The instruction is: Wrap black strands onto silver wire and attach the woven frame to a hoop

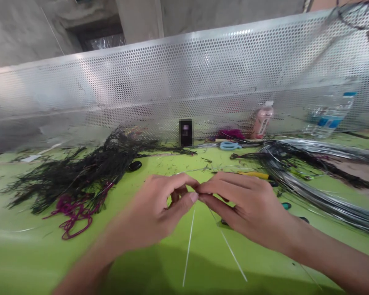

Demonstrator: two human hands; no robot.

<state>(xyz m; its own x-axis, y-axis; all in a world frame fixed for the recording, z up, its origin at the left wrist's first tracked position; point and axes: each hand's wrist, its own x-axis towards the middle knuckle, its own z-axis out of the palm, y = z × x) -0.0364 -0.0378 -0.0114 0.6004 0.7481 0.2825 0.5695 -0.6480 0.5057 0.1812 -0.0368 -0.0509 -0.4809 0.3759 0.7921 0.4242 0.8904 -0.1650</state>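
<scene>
Above the middle of the table, my left hand (pixel 167 205) and my right hand (pixel 249 205) meet with their fingertips pinched close together. Two thin, pale, straight lengths that look like wire (pixel 189 248) run down toward me from the pinch, spreading apart. The spot where the fingertips press is mostly hidden, so I cannot tell whether this is one bent wire or two. Just beyond my right hand lies a tool with a yellow handle (pixel 255 175). Part of a small dark object (pixel 224 222) shows beneath that hand.
A heap of black fibre strands (pixel 89 172) and magenta cord (pixel 76 213) lie left. A large coil of silvery wire (pixel 307 196) lies right. Light-blue scissors (pixel 230 145), a pink bottle (pixel 263 121) and a clear bottle (pixel 335 116) are near the perforated metal panel (pixel 172 82).
</scene>
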